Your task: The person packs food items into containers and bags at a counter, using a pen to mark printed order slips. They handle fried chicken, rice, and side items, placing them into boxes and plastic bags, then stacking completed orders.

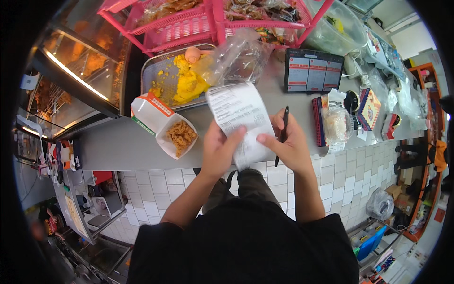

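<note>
Both of my hands hold a long printed paper receipt (244, 113) above the counter's front edge. My left hand (220, 151) grips its left side, thumb on top. At the right side, my right hand (291, 143) pinches the paper and also has a black pen (282, 136) between its fingers. To the left of the paper, an open cardboard food box (152, 110) stands on the metal counter, with fried food (181, 137) in it. Behind that, a metal tray (145, 76) bears yellow food (189, 87) and a brown egg (192, 54).
Pink plastic racks (177, 33) and a clear plastic bag (237, 60) are at the back. A tablet (314, 71) stands right of them. Boxes and a clear lidded container (337, 124) are to the right. A lit glass food cabinet (81, 67) stands left. Other people are at both far sides.
</note>
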A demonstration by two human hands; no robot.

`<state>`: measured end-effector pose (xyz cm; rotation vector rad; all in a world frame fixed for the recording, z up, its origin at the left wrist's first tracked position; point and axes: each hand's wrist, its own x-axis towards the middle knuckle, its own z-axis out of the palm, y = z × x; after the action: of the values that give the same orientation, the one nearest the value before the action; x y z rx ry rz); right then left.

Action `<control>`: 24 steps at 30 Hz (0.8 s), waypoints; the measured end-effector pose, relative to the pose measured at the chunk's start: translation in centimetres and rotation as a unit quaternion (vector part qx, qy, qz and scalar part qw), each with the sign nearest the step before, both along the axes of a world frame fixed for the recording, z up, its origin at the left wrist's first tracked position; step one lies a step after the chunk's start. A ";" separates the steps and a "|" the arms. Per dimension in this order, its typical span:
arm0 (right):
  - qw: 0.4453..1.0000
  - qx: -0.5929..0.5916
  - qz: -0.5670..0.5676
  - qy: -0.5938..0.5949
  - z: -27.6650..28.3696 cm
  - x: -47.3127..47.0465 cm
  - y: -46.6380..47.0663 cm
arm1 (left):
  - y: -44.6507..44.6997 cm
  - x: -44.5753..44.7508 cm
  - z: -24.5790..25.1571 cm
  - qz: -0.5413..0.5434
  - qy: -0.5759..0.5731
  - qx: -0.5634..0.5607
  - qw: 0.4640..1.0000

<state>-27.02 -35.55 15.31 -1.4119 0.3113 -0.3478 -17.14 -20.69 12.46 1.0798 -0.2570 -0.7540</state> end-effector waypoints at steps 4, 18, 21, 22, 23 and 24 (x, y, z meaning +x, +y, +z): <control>0.978 -0.013 -0.075 0.196 -9.1 -1.5 -1.4 | -3.9 0.3 -7.1 0.101 -0.050 0.108 0.988; 0.993 0.046 -0.098 0.056 -9.1 -5.4 -7.7 | -2.7 -0.2 -17.0 -0.010 -0.512 0.373 0.774; 0.922 0.327 0.016 -0.205 -10.6 -4.2 -7.0 | -2.6 -0.1 -17.1 -0.006 -0.505 0.363 0.783; 0.883 0.391 0.021 -0.259 -11.7 -3.6 -6.4 | -2.6 -0.1 -17.2 -0.002 -0.504 0.362 0.785; 0.878 0.392 -0.002 -0.273 -12.8 -3.1 -5.9 | -2.5 -0.1 -17.3 -0.001 -0.505 0.365 0.782; 0.889 0.370 -0.063 -0.263 -14.5 -2.3 -5.0 | -2.5 -0.1 -17.3 -0.001 -0.515 0.368 0.774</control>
<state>-29.31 -40.55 0.81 -0.5095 0.0650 -0.6243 -17.26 -23.20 -4.87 2.2037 -0.9476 -0.1486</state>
